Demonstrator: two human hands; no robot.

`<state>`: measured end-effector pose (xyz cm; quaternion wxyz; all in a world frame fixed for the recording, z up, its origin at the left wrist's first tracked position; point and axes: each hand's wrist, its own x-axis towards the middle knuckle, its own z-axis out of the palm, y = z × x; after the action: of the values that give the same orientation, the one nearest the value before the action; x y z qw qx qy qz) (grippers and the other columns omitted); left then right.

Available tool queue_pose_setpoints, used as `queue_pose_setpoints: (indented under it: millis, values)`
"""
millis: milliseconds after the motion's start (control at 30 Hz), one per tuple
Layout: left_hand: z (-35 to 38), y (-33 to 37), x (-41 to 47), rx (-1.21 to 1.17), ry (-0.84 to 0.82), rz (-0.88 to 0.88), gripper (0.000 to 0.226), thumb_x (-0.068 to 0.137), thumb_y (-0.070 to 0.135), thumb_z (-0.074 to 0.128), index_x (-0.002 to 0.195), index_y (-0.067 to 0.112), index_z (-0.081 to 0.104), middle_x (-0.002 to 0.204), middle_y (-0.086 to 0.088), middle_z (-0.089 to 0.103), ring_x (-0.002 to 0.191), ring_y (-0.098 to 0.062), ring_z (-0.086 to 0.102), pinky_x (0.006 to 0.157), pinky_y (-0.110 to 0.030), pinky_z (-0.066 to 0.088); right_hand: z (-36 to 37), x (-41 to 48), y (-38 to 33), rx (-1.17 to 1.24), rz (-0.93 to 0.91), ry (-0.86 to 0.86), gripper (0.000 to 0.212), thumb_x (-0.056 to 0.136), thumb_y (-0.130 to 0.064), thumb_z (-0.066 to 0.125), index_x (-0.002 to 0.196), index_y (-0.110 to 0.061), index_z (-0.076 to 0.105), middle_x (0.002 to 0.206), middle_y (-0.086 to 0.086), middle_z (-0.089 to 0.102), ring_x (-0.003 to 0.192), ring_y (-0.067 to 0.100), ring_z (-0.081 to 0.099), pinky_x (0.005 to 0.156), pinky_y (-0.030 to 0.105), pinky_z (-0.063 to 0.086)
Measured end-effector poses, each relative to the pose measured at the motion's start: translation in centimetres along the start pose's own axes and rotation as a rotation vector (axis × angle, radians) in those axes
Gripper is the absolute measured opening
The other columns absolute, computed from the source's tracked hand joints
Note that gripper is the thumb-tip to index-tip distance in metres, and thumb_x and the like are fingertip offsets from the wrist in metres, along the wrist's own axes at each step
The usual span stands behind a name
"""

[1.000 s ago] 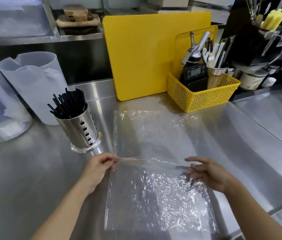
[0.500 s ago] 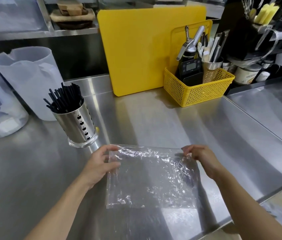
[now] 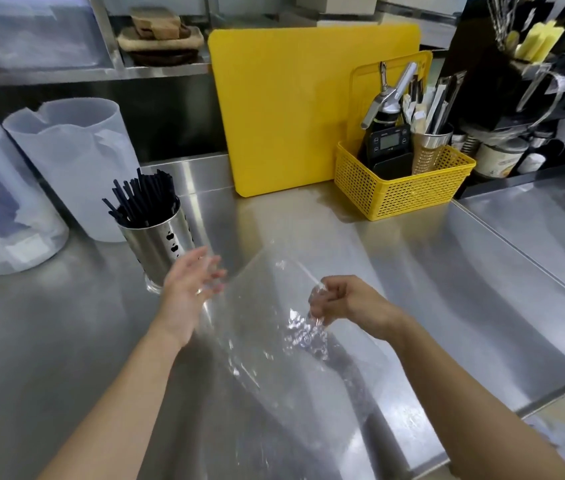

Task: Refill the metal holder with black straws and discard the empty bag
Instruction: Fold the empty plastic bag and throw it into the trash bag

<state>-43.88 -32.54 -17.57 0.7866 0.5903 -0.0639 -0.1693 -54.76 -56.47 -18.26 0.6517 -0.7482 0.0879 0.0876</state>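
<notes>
Only the head view to go on, so here's what I see from it. The metal holder (image 3: 158,240) is standing on the steel counter (image 3: 430,289) just in front of the frosted pitcher (image 3: 76,157), and it's packed with black straws (image 3: 142,197), so I'd call the refill part done. What's left is the empty bag (image 3: 274,327).

The bag is clear, off the counter and hanging at a slant between the two hands. The right hand (image 3: 346,303) is curled tight around a scrunched bit of its right edge. The left hand (image 3: 192,284) is spread wide, palm facing in, right beside the bag's left edge and just in front of the holder. It's blurry there, so I honestly can't tell whether the fingertips are touching the plastic or just next to it.

If I were doing this bit, I'd bring that open left hand in against the film and gather it toward the right fist, balling it up small so it doesn't balloon back out. Thin plastic like this is slippery and springy, so squeeze the air out as you go. Also mind the left elbow and hand near the holder, a knock there probably tips the straws. No bin is visible here, so it must be somewhere out of frame.
</notes>
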Motion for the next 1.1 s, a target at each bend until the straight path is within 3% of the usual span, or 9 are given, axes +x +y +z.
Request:
queue_pose_setpoints:
  millis: [67,133,200,300,400,700,933,1000,1100]
  values:
    - [-1.7,-0.6,0.1,-0.162,0.095,-0.213,0.033,0.076,0.044,0.058,0.091,0.015,0.06,0.091,-0.005,0.062,0.078,-0.02,0.059,0.07,-0.031,0.047,0.5,0.4,0.3,0.155,-0.025,0.123,0.01,0.074,0.007,0.068,0.078,0.001,0.061,0.067,0.001,0.066,0.064,0.017,0.062,0.06,0.026,0.05]
    - [-2.2,-1.6,-0.9,-0.134,0.004,-0.395,0.053,0.069,0.061,0.054,0.089,0.012,0.063,0.08,-0.005,0.064,0.067,-0.019,0.061,0.063,-0.033,0.048,1.1,0.7,0.5,0.287,-0.032,0.206,0.019,0.074,0.008,0.068,0.074,-0.01,0.061,0.064,0.0,0.066,0.06,0.014,0.062,0.058,0.024,0.049]
    - [-1.5,-2.6,-2.1,-0.022,-0.149,-0.476,0.05,0.074,0.057,0.053,0.091,0.012,0.064,0.078,-0.007,0.068,0.064,-0.019,0.064,0.062,-0.034,0.051,1.7,0.8,0.9,0.388,-0.035,0.257,0.021,0.074,0.01,0.066,0.074,-0.01,0.059,0.062,0.0,0.066,0.058,0.015,0.062,0.054,0.023,0.049]
    - [0.0,-3.4,-3.3,0.26,-0.248,-0.412,0.032,0.067,0.032,0.075,0.091,0.013,0.066,0.087,-0.003,0.069,0.076,-0.015,0.065,0.063,-0.022,0.054,2.4,0.5,1.5,0.439,-0.018,0.317,0.021,0.073,0.012,0.065,0.075,-0.007,0.058,0.065,0.003,0.065,0.058,0.015,0.062,0.054,0.023,0.048]
    - [0.1,-3.7,-3.3,0.548,-0.152,-0.269,0.008,0.079,0.015,0.069,0.086,0.012,0.066,0.081,0.001,0.069,0.074,-0.007,0.064,0.059,-0.005,0.045,2.6,0.1,1.8,0.398,0.011,0.333,0.019,0.072,0.012,0.067,0.075,-0.005,0.058,0.068,0.009,0.059,0.056,0.016,0.06,0.054,0.023,0.048]
    - [-0.9,-2.9,-3.9,0.56,-0.114,-0.166,0.012,0.091,0.016,0.053,0.088,0.012,0.064,0.083,-0.002,0.061,0.079,-0.012,0.055,0.074,-0.02,0.041,2.4,-2.0,1.9,0.223,0.146,0.141,0.013,0.081,0.0,0.063,0.083,-0.012,0.067,0.076,0.011,0.064,0.063,0.017,0.063,0.058,0.028,0.053]
    - [-2.1,-2.2,-4.3,0.445,-0.093,-0.152,0.01,0.089,0.004,0.049,0.085,0.009,0.057,0.061,-0.006,0.052,0.051,-0.013,0.042,0.051,-0.022,0.035,2.7,-2.2,1.5,0.175,0.069,0.177,0.015,0.08,-0.003,0.066,0.085,-0.014,0.073,0.066,0.012,0.06,0.052,0.016,0.053,0.045,0.025,0.046]
    - [-2.3,-1.9,-4.4,0.369,-0.093,-0.144,0.018,0.088,-0.001,0.048,0.087,0.012,0.06,0.059,-0.005,0.052,0.047,-0.01,0.043,0.048,-0.021,0.036,2.7,-2.2,1.6,0.286,0.05,0.163,0.021,0.081,0.003,0.061,0.085,-0.012,0.074,0.064,0.01,0.061,0.052,0.015,0.054,0.043,0.024,0.047]
    - [-2.1,-1.5,-4.4,0.222,-0.059,-0.175,0.042,0.085,-0.011,0.044,0.067,0.016,0.071,0.057,0.003,0.064,0.048,-0.005,0.052,0.046,-0.017,0.04,2.7,-2.2,1.7,0.378,0.039,0.161,0.029,0.081,0.015,0.052,0.073,-0.003,0.073,0.063,0.007,0.066,0.055,0.016,0.059,0.043,0.024,0.046]
